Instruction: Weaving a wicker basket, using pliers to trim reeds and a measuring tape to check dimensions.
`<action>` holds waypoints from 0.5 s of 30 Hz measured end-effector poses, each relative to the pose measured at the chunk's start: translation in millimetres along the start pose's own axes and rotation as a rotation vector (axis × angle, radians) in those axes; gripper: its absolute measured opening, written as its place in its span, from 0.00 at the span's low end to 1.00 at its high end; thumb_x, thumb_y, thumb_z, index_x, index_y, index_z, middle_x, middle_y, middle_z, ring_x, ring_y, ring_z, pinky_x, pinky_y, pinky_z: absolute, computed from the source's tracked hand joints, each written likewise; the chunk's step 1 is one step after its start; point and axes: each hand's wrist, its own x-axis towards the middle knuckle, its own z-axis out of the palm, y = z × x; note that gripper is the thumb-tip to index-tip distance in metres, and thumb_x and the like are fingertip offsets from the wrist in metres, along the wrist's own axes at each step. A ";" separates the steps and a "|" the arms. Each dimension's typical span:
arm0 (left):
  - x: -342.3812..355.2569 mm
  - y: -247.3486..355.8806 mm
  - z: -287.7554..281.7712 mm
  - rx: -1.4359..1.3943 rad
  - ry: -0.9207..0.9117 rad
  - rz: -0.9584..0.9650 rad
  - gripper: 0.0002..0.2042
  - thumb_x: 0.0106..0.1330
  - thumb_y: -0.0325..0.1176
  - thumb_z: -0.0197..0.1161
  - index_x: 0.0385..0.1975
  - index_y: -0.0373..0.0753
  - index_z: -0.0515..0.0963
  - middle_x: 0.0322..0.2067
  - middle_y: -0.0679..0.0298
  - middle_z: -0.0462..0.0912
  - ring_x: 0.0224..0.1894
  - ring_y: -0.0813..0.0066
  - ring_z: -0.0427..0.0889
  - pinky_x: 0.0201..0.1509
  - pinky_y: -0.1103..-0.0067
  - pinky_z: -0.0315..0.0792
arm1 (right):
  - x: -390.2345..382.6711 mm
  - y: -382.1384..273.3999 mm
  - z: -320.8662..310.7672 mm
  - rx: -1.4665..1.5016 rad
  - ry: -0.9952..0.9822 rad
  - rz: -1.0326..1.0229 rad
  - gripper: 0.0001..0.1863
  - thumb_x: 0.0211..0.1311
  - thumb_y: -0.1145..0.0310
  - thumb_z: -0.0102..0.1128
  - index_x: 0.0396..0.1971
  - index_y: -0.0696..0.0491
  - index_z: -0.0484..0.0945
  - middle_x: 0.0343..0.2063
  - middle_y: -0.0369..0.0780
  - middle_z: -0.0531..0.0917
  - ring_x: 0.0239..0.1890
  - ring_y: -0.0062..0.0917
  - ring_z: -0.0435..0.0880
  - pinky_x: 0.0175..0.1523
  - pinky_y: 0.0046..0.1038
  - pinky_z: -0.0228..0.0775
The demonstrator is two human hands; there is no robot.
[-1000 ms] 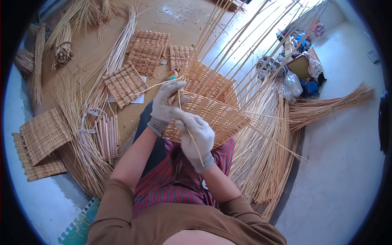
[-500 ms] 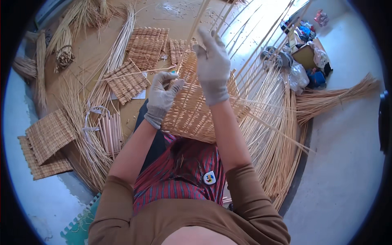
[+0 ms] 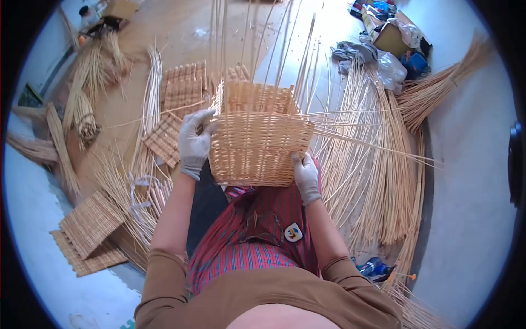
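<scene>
1. The woven basket (image 3: 257, 145) is between the two gloved hands, above the lap, its body reaching from the left fingertips across to the right thumb.
2. The right hand (image 3: 307, 175) grips its lower right corner, thumb on the near wall, the other fingers largely hidden.
3. The left hand (image 3: 193, 143) has its fingers bent at the upper left edge, thumb beside the wall; I cannot tell whether they pinch it.
4. Tall stakes (image 3: 282, 49) rise beyond both hands' fingers; loose strands (image 3: 378, 145) jut out above and right of the right fingers.
5. The striped cloth (image 3: 246, 241) covers the lap, nearer the body than either hand's fingers.
6. Left of the left fingers lies a square woven panel (image 3: 163, 143); right of the right fingers, a spread cane bundle (image 3: 389, 203).
</scene>
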 end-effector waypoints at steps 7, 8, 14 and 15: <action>38.7 29.9 -13.6 -0.085 -0.148 0.021 0.16 0.63 0.23 0.72 0.51 0.42 0.85 0.50 0.63 0.85 0.49 0.76 0.84 0.51 0.79 0.82 | -6.1 -28.5 -30.3 0.159 0.062 0.111 0.24 0.76 0.52 0.57 0.55 0.59 0.81 0.42 0.48 0.89 0.47 0.38 0.88 0.55 0.34 0.75; 45.6 26.4 -15.0 0.023 -0.247 -0.080 0.16 0.64 0.25 0.72 0.53 0.43 0.84 0.50 0.63 0.85 0.47 0.77 0.85 0.51 0.78 0.81 | -13.1 -39.2 -27.9 0.317 0.096 -0.017 0.24 0.74 0.58 0.61 0.60 0.59 0.77 0.49 0.49 0.86 0.53 0.41 0.85 0.58 0.34 0.74; 57.7 18.7 -20.0 0.281 -0.357 0.002 0.22 0.63 0.29 0.72 0.58 0.47 0.82 0.48 0.60 0.83 0.46 0.66 0.85 0.55 0.73 0.78 | 1.9 -174.9 17.0 -0.356 0.355 -0.834 0.34 0.61 0.51 0.71 0.65 0.49 0.75 0.61 0.53 0.77 0.66 0.48 0.74 0.72 0.45 0.61; 54.7 26.8 -22.4 0.401 -0.386 0.025 0.23 0.62 0.29 0.72 0.59 0.48 0.81 0.48 0.59 0.82 0.46 0.63 0.84 0.55 0.72 0.78 | 18.4 -186.7 32.2 -0.414 0.315 -0.841 0.35 0.60 0.48 0.71 0.65 0.46 0.75 0.62 0.53 0.76 0.69 0.51 0.69 0.74 0.49 0.56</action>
